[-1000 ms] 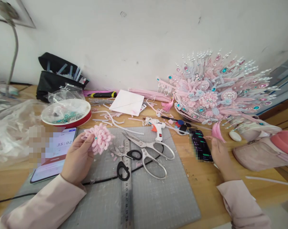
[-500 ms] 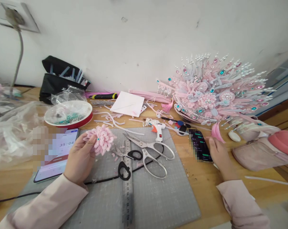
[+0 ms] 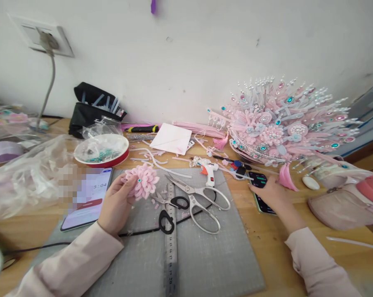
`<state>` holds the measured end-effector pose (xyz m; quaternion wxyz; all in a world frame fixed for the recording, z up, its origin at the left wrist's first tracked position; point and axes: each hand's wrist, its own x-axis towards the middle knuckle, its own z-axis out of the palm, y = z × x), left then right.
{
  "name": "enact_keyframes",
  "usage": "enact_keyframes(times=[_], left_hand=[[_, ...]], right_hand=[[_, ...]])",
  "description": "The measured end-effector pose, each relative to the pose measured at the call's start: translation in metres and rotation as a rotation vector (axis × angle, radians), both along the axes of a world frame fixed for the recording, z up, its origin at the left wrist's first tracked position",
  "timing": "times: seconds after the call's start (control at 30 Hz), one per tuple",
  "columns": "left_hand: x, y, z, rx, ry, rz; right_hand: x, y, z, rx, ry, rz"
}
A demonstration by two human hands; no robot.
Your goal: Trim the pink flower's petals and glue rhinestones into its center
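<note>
My left hand (image 3: 116, 206) pinches a pink fluffy flower (image 3: 146, 181) with a small blue gem at its centre, held above the left part of a grey cutting mat (image 3: 217, 260). Off the mat's right side, my right hand (image 3: 273, 196) spans a dark-screened phone (image 3: 257, 178), thumb at its left edge; the far fingers are hidden. Large silver scissors (image 3: 191, 199) and small black-handled scissors (image 3: 166, 222) lie between the hands, by a steel ruler (image 3: 171, 264). A second phone (image 3: 96, 202), its screen lit, rests left of my left hand.
A big pink, beaded headdress (image 3: 276, 128) stands at the back right, beside a beige bag (image 3: 335, 206). A white glue gun (image 3: 210, 173) lies at the mat's top edge. Behind are a red-rimmed bead dish (image 3: 123, 159), a black pouch (image 3: 87, 117) and a white card (image 3: 171, 138).
My right hand has moved left across the dark phone, covering more of it. The view has shifted slightly left. The flower stays in my left hand.
</note>
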<state>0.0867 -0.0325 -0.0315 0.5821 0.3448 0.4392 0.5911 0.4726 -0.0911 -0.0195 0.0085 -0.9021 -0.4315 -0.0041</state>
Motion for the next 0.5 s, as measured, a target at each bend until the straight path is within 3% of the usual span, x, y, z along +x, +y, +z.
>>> enact_keyframes(times=[0.5], left_hand=[[0.0,-0.001,-0.01,-0.015,-0.164,-0.067]], right_hand=[[0.017,0.009,-0.012,0.03,0.113,-0.054]])
